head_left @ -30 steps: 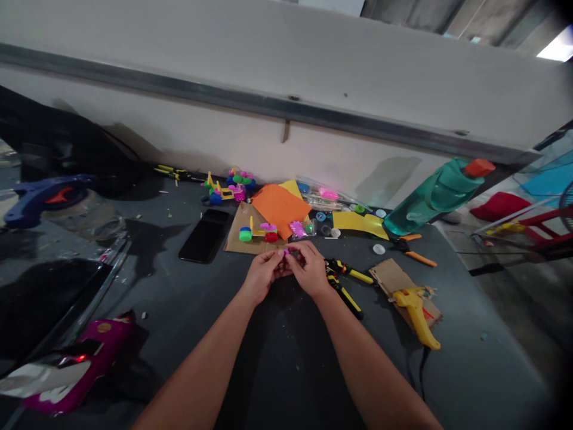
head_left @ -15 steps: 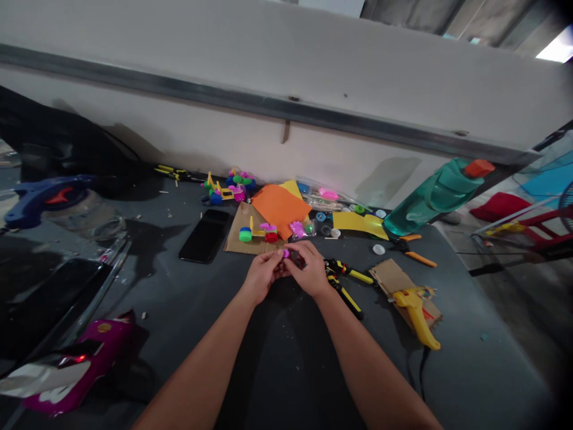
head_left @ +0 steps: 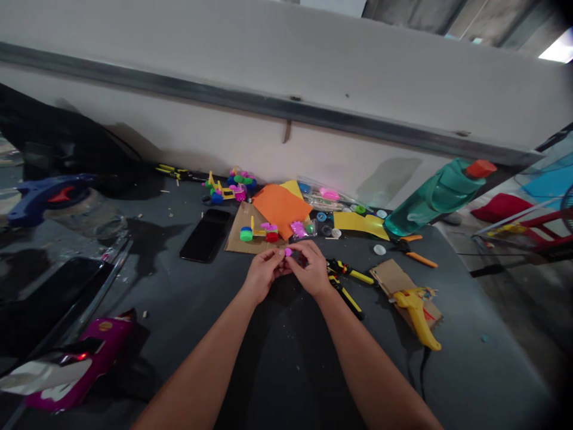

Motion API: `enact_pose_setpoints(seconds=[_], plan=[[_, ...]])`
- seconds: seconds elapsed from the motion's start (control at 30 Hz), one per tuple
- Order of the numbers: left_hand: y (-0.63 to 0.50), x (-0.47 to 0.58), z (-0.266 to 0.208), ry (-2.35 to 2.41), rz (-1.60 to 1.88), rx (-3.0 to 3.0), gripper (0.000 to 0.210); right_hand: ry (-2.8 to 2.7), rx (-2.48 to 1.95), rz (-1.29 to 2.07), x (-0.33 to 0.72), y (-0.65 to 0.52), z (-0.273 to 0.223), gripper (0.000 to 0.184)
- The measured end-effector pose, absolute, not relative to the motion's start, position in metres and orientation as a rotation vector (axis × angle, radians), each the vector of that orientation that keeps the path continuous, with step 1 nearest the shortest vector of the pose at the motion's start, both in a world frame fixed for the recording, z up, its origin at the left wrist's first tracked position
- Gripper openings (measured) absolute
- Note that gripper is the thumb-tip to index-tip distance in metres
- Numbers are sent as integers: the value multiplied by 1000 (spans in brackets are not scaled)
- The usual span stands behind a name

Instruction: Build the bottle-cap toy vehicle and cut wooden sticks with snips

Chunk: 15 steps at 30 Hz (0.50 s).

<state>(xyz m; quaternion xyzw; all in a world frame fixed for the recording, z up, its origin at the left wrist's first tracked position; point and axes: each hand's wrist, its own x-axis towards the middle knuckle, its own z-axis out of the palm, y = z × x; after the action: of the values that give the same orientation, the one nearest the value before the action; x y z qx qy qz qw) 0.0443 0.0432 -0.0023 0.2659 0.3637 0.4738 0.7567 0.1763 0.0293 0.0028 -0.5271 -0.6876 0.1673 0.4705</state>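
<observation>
More of the small pink piece shows between the fingertips than half a second ago. The left hand pinches it, thumb against fingers; the right hand is curled close against it, its grip hidden. It looks light, smooth and fairly stiff, probably best held by its edges. Around ten o'clock, a wheeled toy rests on cardboard; toward four, black-and-yellow pliers lie on the desk.

The left hand and right hand hold a small pink piece.
</observation>
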Motion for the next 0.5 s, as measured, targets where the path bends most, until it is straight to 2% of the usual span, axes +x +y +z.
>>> enact_pose_setpoints(seconds=[0.5], plan=[[43, 45, -2, 793, 1066, 594, 23, -1697, -1298, 401, 175, 30, 1, 18]])
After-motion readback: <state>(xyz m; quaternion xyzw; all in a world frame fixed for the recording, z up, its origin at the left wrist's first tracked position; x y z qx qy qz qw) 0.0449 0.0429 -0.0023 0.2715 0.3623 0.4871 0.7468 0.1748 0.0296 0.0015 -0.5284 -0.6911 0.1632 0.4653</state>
